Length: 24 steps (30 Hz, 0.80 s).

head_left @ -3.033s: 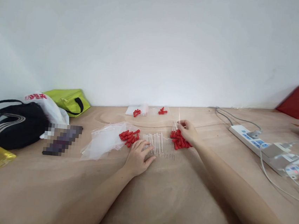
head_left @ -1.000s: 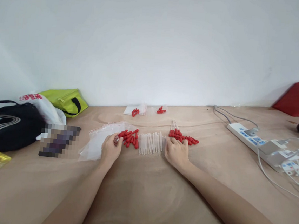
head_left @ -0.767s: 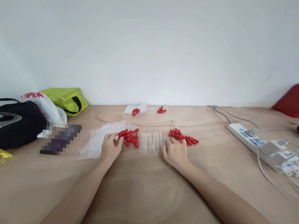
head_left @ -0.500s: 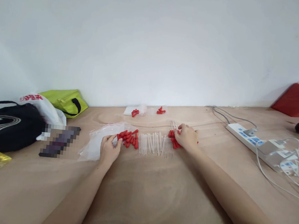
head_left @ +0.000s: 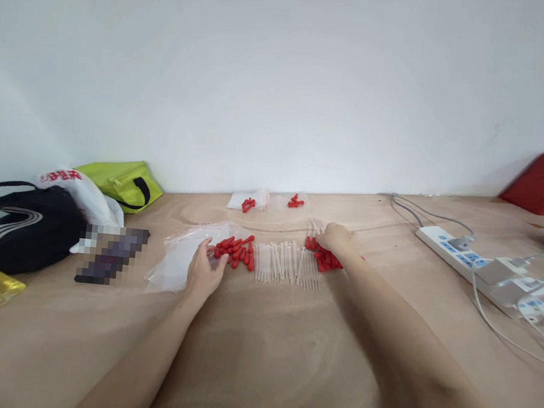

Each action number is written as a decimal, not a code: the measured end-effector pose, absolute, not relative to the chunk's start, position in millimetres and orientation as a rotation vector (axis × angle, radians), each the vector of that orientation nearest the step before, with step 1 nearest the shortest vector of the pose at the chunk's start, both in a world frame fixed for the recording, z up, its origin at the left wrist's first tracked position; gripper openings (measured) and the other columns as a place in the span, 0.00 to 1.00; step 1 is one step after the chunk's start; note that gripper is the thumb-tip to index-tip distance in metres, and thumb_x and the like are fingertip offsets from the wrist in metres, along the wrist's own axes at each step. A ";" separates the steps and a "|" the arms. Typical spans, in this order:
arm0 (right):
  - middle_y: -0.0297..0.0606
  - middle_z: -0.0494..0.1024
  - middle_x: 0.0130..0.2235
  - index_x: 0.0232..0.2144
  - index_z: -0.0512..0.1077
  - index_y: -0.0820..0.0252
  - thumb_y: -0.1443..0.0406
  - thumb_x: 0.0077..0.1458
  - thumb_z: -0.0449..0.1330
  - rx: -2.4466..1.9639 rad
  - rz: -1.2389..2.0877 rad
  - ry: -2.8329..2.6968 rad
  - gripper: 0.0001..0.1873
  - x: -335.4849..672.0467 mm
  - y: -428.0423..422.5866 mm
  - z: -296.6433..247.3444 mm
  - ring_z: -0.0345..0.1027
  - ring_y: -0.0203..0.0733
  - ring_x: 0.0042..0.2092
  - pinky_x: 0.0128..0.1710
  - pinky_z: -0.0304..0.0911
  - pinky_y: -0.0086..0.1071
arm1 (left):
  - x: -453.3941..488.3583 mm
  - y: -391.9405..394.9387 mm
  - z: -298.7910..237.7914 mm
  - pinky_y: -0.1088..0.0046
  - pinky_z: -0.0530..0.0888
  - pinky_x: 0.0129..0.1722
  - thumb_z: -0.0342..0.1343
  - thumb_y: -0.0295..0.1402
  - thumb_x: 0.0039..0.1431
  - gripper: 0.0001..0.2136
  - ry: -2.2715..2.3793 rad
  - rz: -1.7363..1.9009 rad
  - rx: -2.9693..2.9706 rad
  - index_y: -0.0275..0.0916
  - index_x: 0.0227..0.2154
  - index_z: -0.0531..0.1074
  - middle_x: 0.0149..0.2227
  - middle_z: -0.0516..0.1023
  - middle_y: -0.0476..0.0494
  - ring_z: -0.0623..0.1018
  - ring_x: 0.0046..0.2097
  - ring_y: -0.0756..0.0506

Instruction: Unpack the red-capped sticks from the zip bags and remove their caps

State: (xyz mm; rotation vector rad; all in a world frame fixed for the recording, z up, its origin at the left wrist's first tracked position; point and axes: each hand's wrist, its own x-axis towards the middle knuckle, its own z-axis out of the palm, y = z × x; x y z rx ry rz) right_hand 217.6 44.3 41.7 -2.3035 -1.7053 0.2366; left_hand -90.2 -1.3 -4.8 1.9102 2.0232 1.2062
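My left hand (head_left: 205,269) rests at the left edge of a pile of red rubber bulbs (head_left: 235,249), its thumb and fingers apart with nothing gripped between them. Beside that pile lies a row of thin clear pipette tubes (head_left: 276,262). To the right, my right hand (head_left: 338,239) reaches over a second heap of red bulbs (head_left: 327,261). By its fingertips lie several clear tubes (head_left: 316,227) with red bulbs at their near ends. The right fingers are hidden behind the hand, so what they hold does not show. Clear plastic bags (head_left: 177,262) lie flat left of my left hand.
Two small clear bags with red bulbs (head_left: 295,201) lie near the wall. A white power strip (head_left: 445,246) with trailing cables is on the right. A black bag (head_left: 33,232), green pouch (head_left: 117,183) and blurred-out dark item (head_left: 113,256) lie on the left.
My right hand has shifted slightly up and left, turning so its fingers are hidden and more of the right heap shows. My left thumb and fingers have spread a little wider.
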 end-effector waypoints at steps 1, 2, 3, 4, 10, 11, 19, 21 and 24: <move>0.46 0.74 0.25 0.22 0.71 0.63 0.65 0.38 0.60 -2.296 0.247 -1.688 0.05 217.3 44.4 42.6 0.70 0.49 0.33 0.36 0.57 0.38 | -89.7 -1.7 -4.5 0.61 0.70 0.44 0.53 0.40 0.48 0.27 2.036 1.222 1.930 0.34 0.51 0.58 0.42 0.70 0.37 0.72 0.43 0.41; 0.46 0.74 0.25 0.21 0.71 0.63 0.65 0.39 0.59 -2.285 0.259 -1.666 0.05 217.2 44.0 43.9 0.70 0.49 0.33 0.36 0.57 0.39 | -89.2 -2.0 -4.1 0.61 0.70 0.44 0.53 0.40 0.48 0.27 2.045 1.238 1.955 0.34 0.50 0.59 0.41 0.70 0.36 0.72 0.43 0.41; 0.46 0.74 0.25 0.20 0.70 0.63 0.64 0.40 0.58 -2.268 0.268 -1.645 0.06 217.4 43.0 45.2 0.70 0.50 0.34 0.37 0.57 0.40 | -88.7 -2.4 -3.8 0.61 0.70 0.44 0.52 0.40 0.48 0.26 2.049 1.253 1.981 0.33 0.49 0.60 0.41 0.70 0.36 0.71 0.44 0.40; 0.47 0.74 0.25 0.20 0.70 0.63 0.64 0.42 0.57 -2.240 0.275 -1.633 0.07 218.0 41.5 46.7 0.69 0.50 0.35 0.38 0.56 0.40 | -88.3 -2.6 -3.7 0.61 0.70 0.44 0.52 0.40 0.48 0.26 2.047 1.265 2.006 0.32 0.49 0.60 0.41 0.69 0.35 0.71 0.44 0.40; 0.39 0.74 0.28 0.26 0.66 0.60 0.60 0.52 0.50 -1.913 0.432 -1.629 0.10 224.8 16.1 43.9 0.68 0.38 0.33 0.31 0.59 0.29 | -88.0 -3.4 -1.6 0.60 0.70 0.43 0.51 0.39 0.50 0.21 2.037 1.303 2.144 0.32 0.45 0.64 0.41 0.69 0.34 0.70 0.44 0.39; 0.37 0.74 0.29 0.27 0.65 0.59 0.59 0.52 0.49 -1.817 0.495 -1.615 0.11 224.6 9.0 40.3 0.68 0.36 0.31 0.30 0.60 0.28 | -86.7 -4.2 0.3 0.59 0.69 0.44 0.51 0.38 0.50 0.19 2.038 1.335 2.203 0.33 0.44 0.65 0.40 0.69 0.34 0.70 0.44 0.39; 0.28 0.65 0.27 0.32 0.60 0.56 0.55 0.48 0.57 -0.920 1.114 -1.316 0.14 199.5 -48.8 9.7 0.62 0.31 0.27 0.28 0.60 0.28 | -34.2 -36.8 17.8 0.63 0.65 0.46 0.52 0.32 0.54 0.08 1.427 1.370 2.803 0.38 0.37 0.70 0.37 0.72 0.42 0.70 0.43 0.43; 0.29 0.67 0.27 0.28 0.59 0.56 0.56 0.47 0.59 -0.855 1.175 -1.303 0.14 192.7 -56.4 5.9 0.63 0.31 0.28 0.29 0.60 0.27 | -16.0 -46.5 17.5 0.63 0.65 0.45 0.51 0.34 0.55 0.10 1.298 1.224 2.855 0.39 0.40 0.70 0.38 0.73 0.42 0.70 0.44 0.43; 0.29 0.70 0.27 0.28 0.58 0.55 0.56 0.45 0.61 -0.813 1.241 -1.279 0.16 185.7 -61.8 4.3 0.65 0.32 0.29 0.30 0.60 0.28 | 4.6 -54.1 15.0 0.63 0.64 0.45 0.52 0.39 0.54 0.15 1.145 1.152 2.867 0.39 0.42 0.69 0.40 0.75 0.42 0.70 0.45 0.42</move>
